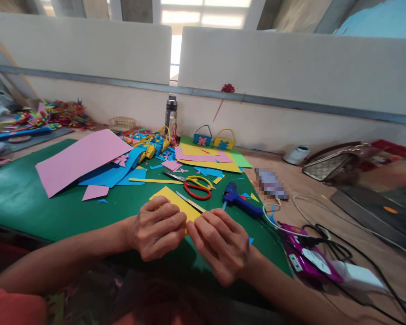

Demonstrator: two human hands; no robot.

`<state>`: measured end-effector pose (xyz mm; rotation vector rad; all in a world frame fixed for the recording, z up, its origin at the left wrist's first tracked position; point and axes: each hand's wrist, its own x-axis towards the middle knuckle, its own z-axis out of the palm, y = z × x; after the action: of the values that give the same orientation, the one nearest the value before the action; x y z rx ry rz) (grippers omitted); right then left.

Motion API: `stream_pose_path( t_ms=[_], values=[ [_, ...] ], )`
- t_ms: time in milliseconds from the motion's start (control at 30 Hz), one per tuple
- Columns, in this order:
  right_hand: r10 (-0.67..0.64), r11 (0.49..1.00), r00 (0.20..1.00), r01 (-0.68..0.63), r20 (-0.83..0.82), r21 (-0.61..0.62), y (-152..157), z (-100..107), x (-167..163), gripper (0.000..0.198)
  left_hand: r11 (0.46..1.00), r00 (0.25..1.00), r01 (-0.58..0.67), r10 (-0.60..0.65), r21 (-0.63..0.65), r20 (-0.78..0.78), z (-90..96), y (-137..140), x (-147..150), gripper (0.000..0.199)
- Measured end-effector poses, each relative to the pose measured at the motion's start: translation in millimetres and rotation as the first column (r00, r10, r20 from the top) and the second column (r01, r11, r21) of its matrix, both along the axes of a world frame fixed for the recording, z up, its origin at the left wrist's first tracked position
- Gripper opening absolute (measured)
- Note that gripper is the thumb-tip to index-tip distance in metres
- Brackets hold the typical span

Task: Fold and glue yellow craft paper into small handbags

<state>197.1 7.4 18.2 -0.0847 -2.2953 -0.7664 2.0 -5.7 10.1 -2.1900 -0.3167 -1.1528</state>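
My left hand (162,228) and my right hand (221,243) meet above the front of the green mat (71,212). Both have curled fingers, and their fingertips pinch close together. What lies between them is mostly hidden; only a bit of yellow shows there. Just behind, a yellow foam sheet (165,194) lies partly covered by my hands. On it rests a slim, pointed metal tool (189,201), its near end hidden by my right hand. Farther back are open scissors (198,186) with red and yellow handles. To the right lies a blue glue gun (242,201).
Pink sheets (84,158), blue sheets (125,169) and a pile of scraps (155,144) cover the back of the mat. Two small foam bags (202,139) stand behind. At right are a phone (271,184), a purple power strip (304,257) and loose cables.
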Motion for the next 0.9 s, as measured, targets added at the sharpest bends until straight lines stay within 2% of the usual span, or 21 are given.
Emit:
stream_pose_path(
  t_ms=[233,400,567,733,900],
  values=[
    [-0.005,1.0,1.0,0.004,0.024,0.014,1.4,-4.5,-3.0,0.017,1.0,1.0,0.003,-0.003,-0.022,0.003,-2.4,2.2,4.2,0.014],
    [-0.078,0.997,0.997,0.078,-0.002,0.007,0.5,-5.8,-4.1,0.022,0.991,0.997,-0.016,0.026,-0.132,0.073,-8.7,1.8,1.2,0.019],
    [-0.148,0.989,0.989,0.148,0.025,-0.008,1.9,-8.5,-3.1,0.021,0.972,0.999,-0.031,0.022,-0.234,-0.042,-14.9,1.1,-9.2,0.017],
    [-0.151,0.988,0.988,0.152,0.041,-0.012,4.6,-11.6,-3.7,0.022,0.977,0.997,-0.034,0.018,-0.209,-0.08,-17.8,3.7,-11.9,0.017],
    [-0.169,0.985,0.983,0.171,0.071,-0.012,3.4,-10.1,-5.0,0.02,0.968,0.991,-0.07,0.041,-0.239,-0.125,-14.9,2.4,-10.7,0.014]
  ],
)
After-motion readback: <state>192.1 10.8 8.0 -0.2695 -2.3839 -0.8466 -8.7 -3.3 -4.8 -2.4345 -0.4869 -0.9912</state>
